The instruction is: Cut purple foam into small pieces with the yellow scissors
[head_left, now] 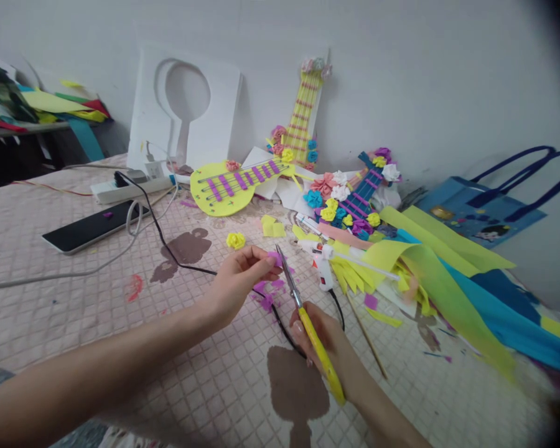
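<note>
My left hand (245,277) pinches a small piece of purple paper (276,257) between thumb and fingers. In my right hand (324,339) are scissors with yellow handles (318,348); their blades point up and away, with the tips beside the purple paper. Purple scraps (268,292) lie on the tablecloth just below my left hand. Beyond that hand sits a yellow paper flower (236,240). To the right of the blades lies a white glue gun (324,270) with a black cord.
A yellow paper guitar (226,190) and flower-covered instruments stand or lie near the wall. A phone-like black slab (96,227), cables and a power strip (130,190) are left. Right are crepe paper sheets (448,280), a wooden stick (366,336) and a blue bag (485,211).
</note>
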`<state>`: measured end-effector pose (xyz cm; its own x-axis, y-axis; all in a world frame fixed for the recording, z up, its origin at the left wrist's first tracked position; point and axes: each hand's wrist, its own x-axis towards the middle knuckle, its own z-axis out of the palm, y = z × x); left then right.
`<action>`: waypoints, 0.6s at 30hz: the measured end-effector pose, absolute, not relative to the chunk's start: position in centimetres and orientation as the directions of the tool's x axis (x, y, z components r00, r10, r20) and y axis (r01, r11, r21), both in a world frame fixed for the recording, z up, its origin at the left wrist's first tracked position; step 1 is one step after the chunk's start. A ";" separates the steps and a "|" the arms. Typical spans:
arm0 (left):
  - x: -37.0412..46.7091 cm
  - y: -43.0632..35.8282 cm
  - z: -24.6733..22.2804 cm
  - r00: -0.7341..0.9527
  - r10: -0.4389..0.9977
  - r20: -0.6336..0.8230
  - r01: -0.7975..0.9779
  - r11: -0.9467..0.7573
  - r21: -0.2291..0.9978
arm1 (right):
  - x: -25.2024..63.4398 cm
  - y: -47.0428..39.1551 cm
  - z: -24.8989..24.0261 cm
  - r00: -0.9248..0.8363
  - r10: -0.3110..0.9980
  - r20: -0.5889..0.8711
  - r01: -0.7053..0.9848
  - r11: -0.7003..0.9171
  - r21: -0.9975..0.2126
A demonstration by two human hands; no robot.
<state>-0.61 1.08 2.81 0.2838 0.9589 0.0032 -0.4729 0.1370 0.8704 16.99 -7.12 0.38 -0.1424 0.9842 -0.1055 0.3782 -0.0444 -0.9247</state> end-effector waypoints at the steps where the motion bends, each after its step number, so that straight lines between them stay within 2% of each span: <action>1: -0.6 1.1 2.8 0.282 0.959 0.006 -0.471 0.133 0.872 | 17.0 -7.1 0.3 -0.136 0.985 -0.108 0.383 -0.048 -0.923; 18: -0.5 1.1 2.9 0.283 0.959 -0.004 -0.473 0.144 0.869 | 17.1 -7.1 0.1 -0.131 0.984 -0.118 0.417 -0.054 -0.907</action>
<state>-0.52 1.06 2.90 0.2829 0.9592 -0.0044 -0.4734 0.1436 0.8691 17.14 -7.13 0.13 -0.1307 0.9843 -0.1184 0.4172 -0.0537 -0.9072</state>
